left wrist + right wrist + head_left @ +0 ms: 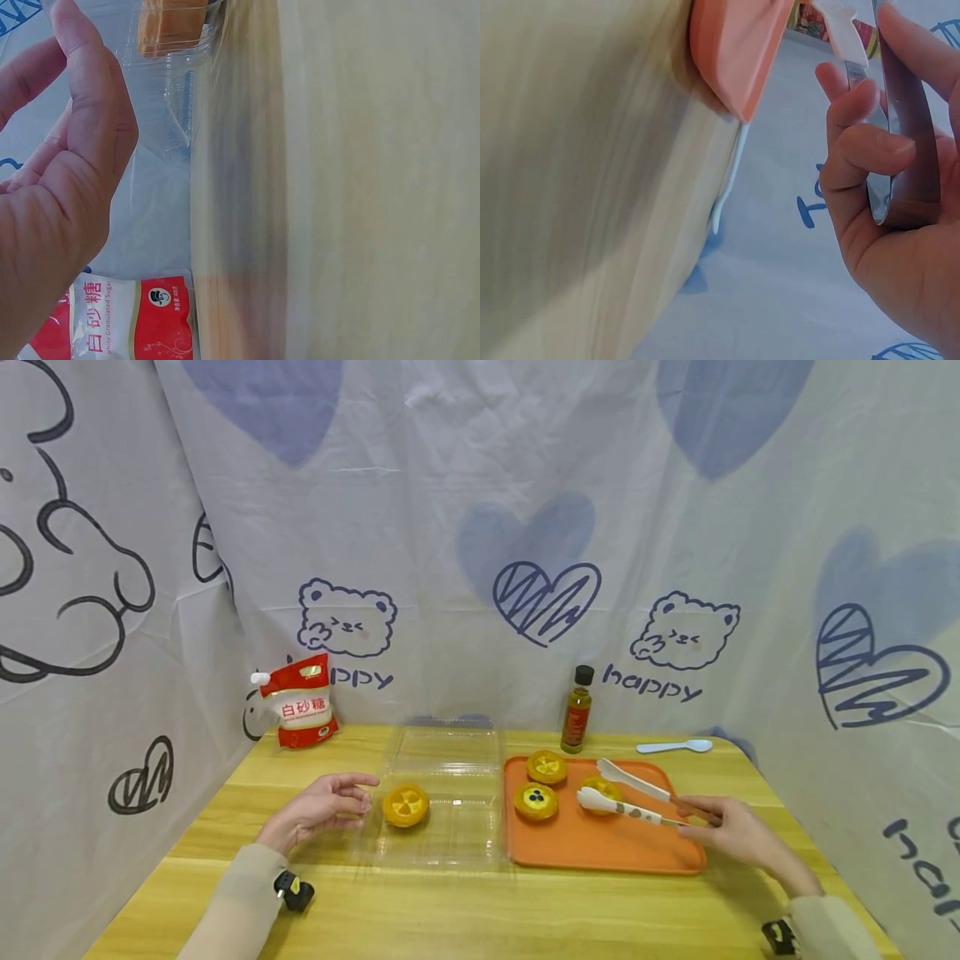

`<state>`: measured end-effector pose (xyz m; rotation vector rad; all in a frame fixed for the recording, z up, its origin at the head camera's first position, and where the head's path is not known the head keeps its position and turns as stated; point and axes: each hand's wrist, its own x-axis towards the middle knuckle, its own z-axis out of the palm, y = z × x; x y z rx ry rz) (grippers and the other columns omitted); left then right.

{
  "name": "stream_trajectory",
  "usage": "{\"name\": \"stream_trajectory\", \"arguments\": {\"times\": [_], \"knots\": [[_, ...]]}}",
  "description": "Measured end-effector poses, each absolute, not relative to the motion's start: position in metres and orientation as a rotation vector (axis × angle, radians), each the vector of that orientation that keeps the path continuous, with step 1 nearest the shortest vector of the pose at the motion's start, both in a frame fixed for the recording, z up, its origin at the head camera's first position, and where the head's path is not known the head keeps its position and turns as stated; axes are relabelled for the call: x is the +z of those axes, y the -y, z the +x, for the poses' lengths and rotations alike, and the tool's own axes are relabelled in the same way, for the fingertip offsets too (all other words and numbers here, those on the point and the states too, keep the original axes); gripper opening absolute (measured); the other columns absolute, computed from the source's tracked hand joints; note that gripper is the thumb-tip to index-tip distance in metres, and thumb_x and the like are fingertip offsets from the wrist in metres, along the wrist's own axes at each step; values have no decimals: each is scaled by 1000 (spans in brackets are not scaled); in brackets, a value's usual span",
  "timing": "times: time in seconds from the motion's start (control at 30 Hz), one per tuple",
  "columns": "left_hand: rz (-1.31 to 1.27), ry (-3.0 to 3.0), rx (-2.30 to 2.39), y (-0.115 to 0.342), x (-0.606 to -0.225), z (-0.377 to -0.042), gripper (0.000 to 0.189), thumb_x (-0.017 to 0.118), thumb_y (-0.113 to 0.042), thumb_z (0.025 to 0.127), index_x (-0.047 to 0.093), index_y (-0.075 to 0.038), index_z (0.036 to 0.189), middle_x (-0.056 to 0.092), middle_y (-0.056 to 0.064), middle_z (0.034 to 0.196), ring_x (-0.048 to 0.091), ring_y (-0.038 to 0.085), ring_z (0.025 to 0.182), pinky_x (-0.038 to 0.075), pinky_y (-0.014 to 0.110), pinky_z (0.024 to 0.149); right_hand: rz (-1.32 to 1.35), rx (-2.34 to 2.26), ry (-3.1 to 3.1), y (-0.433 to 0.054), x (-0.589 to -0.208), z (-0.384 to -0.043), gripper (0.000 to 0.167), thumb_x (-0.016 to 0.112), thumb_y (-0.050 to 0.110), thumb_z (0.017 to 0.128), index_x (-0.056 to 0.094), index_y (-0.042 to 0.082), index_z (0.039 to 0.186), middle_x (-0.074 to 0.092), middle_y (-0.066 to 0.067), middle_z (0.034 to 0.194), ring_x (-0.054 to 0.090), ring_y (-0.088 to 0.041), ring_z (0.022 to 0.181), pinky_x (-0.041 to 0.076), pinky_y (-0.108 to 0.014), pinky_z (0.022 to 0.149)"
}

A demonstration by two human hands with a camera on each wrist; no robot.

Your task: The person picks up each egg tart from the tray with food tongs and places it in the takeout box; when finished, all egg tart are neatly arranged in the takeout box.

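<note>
My right hand (723, 831) grips a pair of tongs (637, 812) with white tips and metal arms. In the right wrist view, fingers curl round the bent metal end. The spread tips stand over the orange tray (600, 852), on either side of a fruit tart (602, 791) that they partly hide. Beside it lie another yellow-topped tart (547, 767) and a tart with dark berries (536, 802). My left hand (322, 810), loosely bent and holding nothing, is by the left edge of a clear plastic container (465, 843). One yellow-topped tart (406, 805) sits inside, at its left.
The container's clear lid (450, 747) is raised at the back. A red-and-white sugar bag (303, 703) stands at the back left. Behind the tray is a bottle (577, 714) with a black cap. A pale blue spoon (675, 747) lies at the back right.
</note>
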<state>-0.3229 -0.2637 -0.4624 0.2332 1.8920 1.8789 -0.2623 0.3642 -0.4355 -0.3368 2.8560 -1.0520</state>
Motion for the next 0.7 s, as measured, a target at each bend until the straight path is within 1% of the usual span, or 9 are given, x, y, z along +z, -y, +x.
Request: {"name": "stream_trajectory", "arguments": {"times": [0.07, 0.17, 0.2, 0.27, 0.3, 0.37, 0.5, 0.6, 0.7], "knots": [[238, -1888, 1879, 264, -463, -323, 59, 63, 1, 90, 37, 7, 143, 64, 6, 99, 64, 15, 82, 60, 30, 76, -344, -1022, -2873, -366, -434, -262, 62, 71, 33, 89, 54, 0, 138, 65, -20, 125, 38, -5, 59, 38, -24, 51], [243, -1880, 1886, 264, -463, -323, 58, 63, 2, 90, 38, 7, 142, 64, 6, 99, 64, 15, 82, 60, 30, 76, -344, -957, -2903, -369, -434, -261, 61, 71, 35, 89, 55, 2, 137, 66, -17, 124, 49, -9, 74, 39, -22, 58], [251, -1877, 1885, 264, -463, -323, 58, 62, 2, 90, 38, 7, 142, 64, 6, 99, 64, 15, 82, 60, 30, 76, -337, -938, -2909, -369, -435, -261, 61, 71, 36, 88, 56, 2, 137, 67, -16, 124, 49, -10, 74, 40, -22, 59], [250, -1869, 1889, 264, -462, -323, 58, 62, 2, 90, 37, 7, 142, 64, 6, 99, 64, 15, 82, 60, 30, 76, -349, -897, -2925, -370, -435, -261, 61, 71, 37, 88, 57, 3, 136, 67, -16, 124, 52, -13, 81, 40, -21, 63], [248, -1866, 1890, 264, -462, -324, 58, 62, 2, 90, 37, 7, 142, 65, 6, 99, 64, 15, 82, 60, 30, 76, -352, -884, -2930, -370, -436, -261, 61, 72, 37, 88, 57, 3, 135, 67, -15, 123, 53, -13, 82, 41, -21, 64], [245, -1864, 1888, 265, -462, -324, 60, 63, 2, 90, 35, 8, 143, 65, 6, 99, 64, 15, 82, 60, 30, 76, -349, -884, -2928, -370, -437, -262, 61, 72, 38, 87, 58, 3, 135, 68, -16, 122, 51, -11, 76, 41, -22, 59], [234, -1868, 1886, 264, -462, -324, 62, 63, 2, 90, 34, 9, 144, 65, 7, 99, 64, 16, 82, 60, 30, 76, -348, -872, -2929, -369, -440, -262, 61, 72, 40, 86, 59, 3, 133, 69, -14, 120, 57, -14, 85, 47, -23, 65], [232, -1874, 1883, 264, -461, -323, 62, 63, 2, 90, 33, 9, 144, 64, 6, 99, 64, 15, 82, 60, 30, 76, -338, -871, -2937, -368, -441, -262, 61, 72, 41, 87, 60, 4, 133, 69, -14, 121, 57, -17, 90, 47, -23, 68], [230, -1876, 1883, 263, -461, -323, 62, 63, 2, 90, 33, 9, 144, 64, 6, 99, 64, 15, 82, 60, 30, 76, -317, -890, -2940, -368, -442, -262, 60, 72, 40, 87, 59, 5, 134, 69, -14, 121, 51, -10, 74, 41, -22, 58]]}}
